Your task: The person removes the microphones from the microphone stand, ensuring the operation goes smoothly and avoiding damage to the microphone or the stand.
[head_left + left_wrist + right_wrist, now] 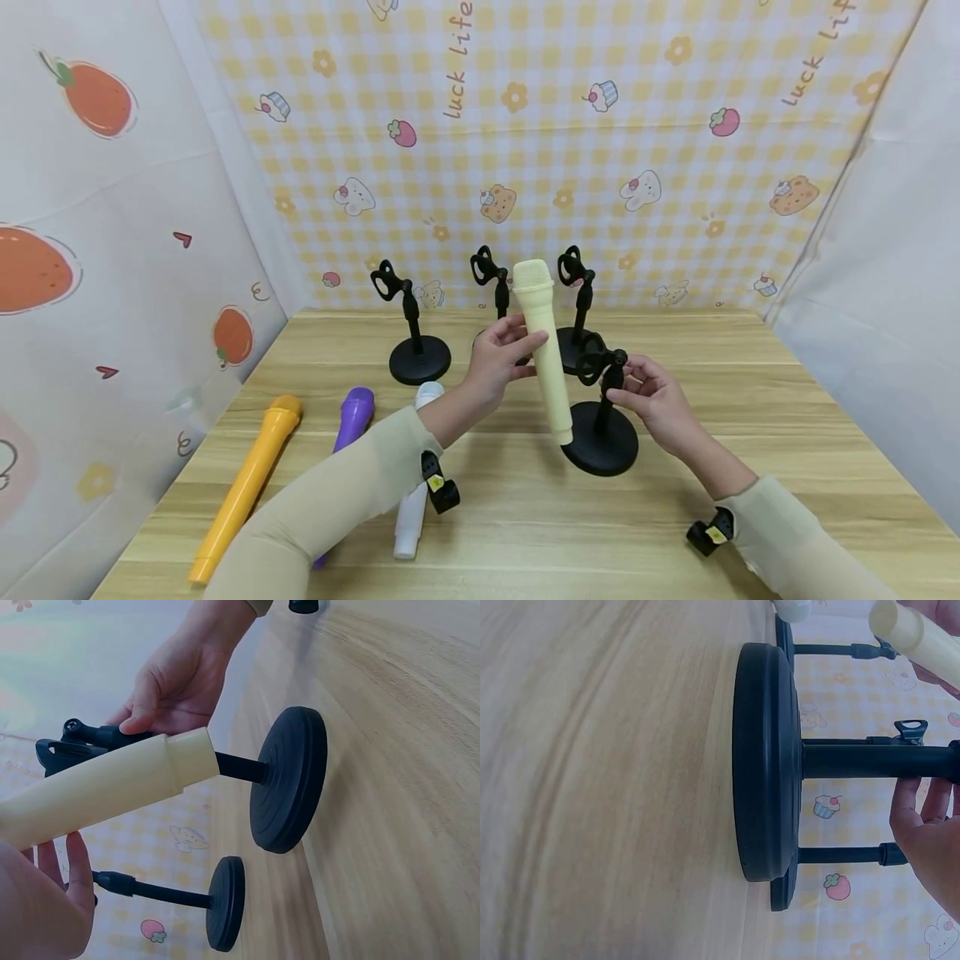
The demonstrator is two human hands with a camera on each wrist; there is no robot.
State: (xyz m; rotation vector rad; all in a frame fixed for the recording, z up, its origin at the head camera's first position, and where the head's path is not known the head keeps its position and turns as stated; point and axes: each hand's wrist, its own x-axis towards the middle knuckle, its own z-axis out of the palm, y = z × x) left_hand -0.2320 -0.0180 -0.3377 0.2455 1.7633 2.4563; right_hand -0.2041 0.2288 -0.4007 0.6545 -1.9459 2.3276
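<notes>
My left hand [491, 362] grips a pale yellow microphone [551, 367] round its middle, with the round head up and the tail slanting down to the right. Just right of it, my right hand [663, 408] pinches the stem of a black desktop microphone stand [602, 446] below its clip [594, 358]. The clip holds nothing. In the left wrist view the microphone's tail [196, 756] passes in front of the stand's stem. In the right wrist view the fingers [907, 806] lie against the stem, near the stand's round base [765, 765].
Three more black stands are at the back: one at left [420, 358], one partly hidden behind my left hand [501, 296], one at right [581, 312]. An orange microphone [247, 483], a purple one [354, 417] and a white one [410, 521] lie on the wooden table [525, 542].
</notes>
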